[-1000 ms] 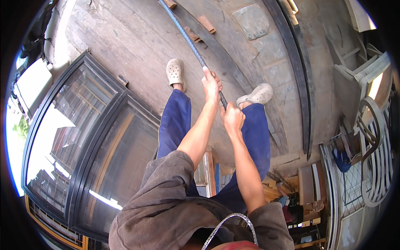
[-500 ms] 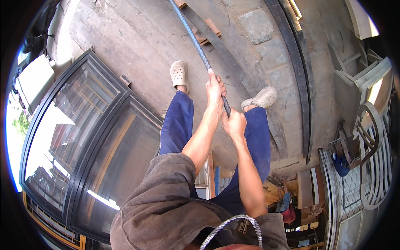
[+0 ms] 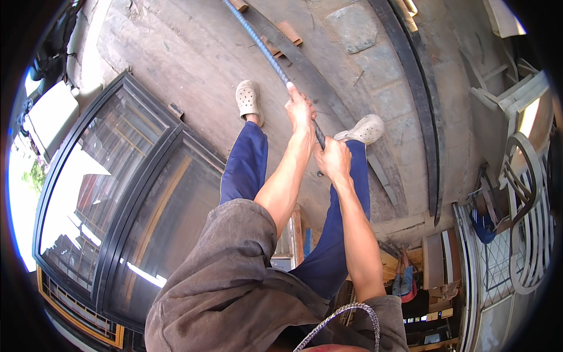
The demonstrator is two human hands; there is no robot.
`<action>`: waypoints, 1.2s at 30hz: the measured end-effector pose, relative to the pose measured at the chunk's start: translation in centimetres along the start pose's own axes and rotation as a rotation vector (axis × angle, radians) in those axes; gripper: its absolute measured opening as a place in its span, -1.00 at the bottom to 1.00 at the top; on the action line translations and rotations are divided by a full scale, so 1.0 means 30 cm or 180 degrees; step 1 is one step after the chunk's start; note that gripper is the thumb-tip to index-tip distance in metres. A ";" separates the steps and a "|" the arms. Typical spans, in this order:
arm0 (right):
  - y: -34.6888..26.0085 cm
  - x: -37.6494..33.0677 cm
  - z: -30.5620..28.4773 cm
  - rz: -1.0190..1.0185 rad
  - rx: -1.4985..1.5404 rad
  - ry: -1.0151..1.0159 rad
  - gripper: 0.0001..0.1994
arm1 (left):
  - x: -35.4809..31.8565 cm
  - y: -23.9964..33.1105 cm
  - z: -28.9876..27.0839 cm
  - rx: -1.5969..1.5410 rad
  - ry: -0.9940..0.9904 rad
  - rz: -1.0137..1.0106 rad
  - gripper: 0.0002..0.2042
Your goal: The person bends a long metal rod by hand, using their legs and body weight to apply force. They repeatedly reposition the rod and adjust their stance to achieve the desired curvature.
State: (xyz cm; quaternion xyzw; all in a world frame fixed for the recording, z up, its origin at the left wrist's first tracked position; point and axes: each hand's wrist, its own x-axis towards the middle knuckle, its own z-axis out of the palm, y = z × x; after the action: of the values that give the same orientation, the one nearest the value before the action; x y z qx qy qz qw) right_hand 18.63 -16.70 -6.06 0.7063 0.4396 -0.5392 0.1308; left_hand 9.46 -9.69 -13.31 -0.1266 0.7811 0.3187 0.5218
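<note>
Gripping the long ribbed grey steel bar [image 3: 267, 50], both fists stay wrapped round it: left hand [image 3: 300, 108] further up, right hand [image 3: 333, 159] lower, barely shifted since before.

**Obscured and cut-off items**

Rebar [image 3: 267, 53]: upper end leaves the top edge; a stretch is covered inside the left hand [image 3: 300, 108], the lower end inside the right hand [image 3: 332, 159]. Right shoe [image 3: 365, 129] partly behind the right hand. Glazed frame [image 3: 126, 199] runs past the fisheye rim at lower left.
</note>
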 end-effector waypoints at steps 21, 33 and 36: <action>0.042 0.037 0.192 -0.0148 -0.0576 0.0438 -0.68 | 0.102 -0.092 -0.067 0.0499 0.0196 0.0427 -0.43; 0.086 0.071 0.217 -0.0424 -0.0571 0.0601 -0.74 | 0.154 -0.130 -0.058 0.0728 0.0456 0.0678 -0.36; 0.118 0.101 0.215 -0.0478 -0.0559 0.0618 -0.74 | 0.134 -0.130 -0.023 0.0754 0.0368 0.0523 -0.42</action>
State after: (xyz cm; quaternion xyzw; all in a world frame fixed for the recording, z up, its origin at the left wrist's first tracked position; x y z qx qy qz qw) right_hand 17.25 -21.56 -12.22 0.7061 0.5473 -0.4360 0.1083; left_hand 9.33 -12.57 -18.18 -0.0179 0.8497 0.2581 0.4593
